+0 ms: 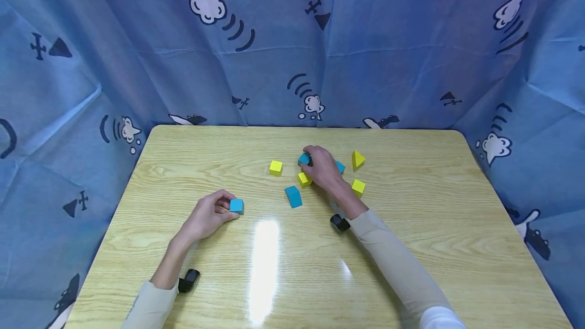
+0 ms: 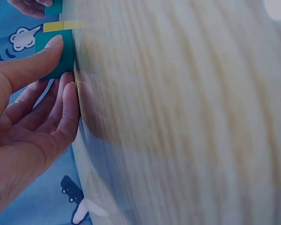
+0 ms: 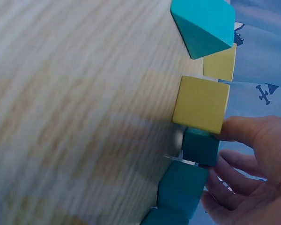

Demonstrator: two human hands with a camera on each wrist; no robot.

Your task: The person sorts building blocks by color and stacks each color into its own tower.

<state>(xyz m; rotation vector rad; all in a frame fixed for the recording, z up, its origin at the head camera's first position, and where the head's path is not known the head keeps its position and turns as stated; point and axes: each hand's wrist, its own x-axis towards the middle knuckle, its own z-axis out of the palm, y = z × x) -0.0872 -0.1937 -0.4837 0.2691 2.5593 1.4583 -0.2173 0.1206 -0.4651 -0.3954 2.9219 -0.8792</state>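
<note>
My left hand (image 1: 211, 216) pinches a blue cube (image 1: 236, 206) at the left of the table. Its thumb lies on the cube's near face in the left wrist view, fingers behind, little finger down by the wood. Toward the back middle, my right hand (image 1: 323, 167) grips a small blue block (image 1: 304, 159) between thumb and fingers. The right wrist view shows this blue block (image 3: 201, 147) partly hidden behind a yellow cube (image 3: 201, 104). Two more blue blocks (image 3: 182, 187) stand close by the fingers there.
Near the right hand lie a slanted blue block (image 1: 294, 196), a yellow block (image 1: 304, 179), a yellow cube (image 1: 358, 187), a yellow triangular block (image 1: 358, 160) and a half-hidden blue block (image 1: 340, 167). Another yellow cube (image 1: 275, 168) sits between the hands. A patterned blue curtain (image 1: 274, 65) hangs behind the table.
</note>
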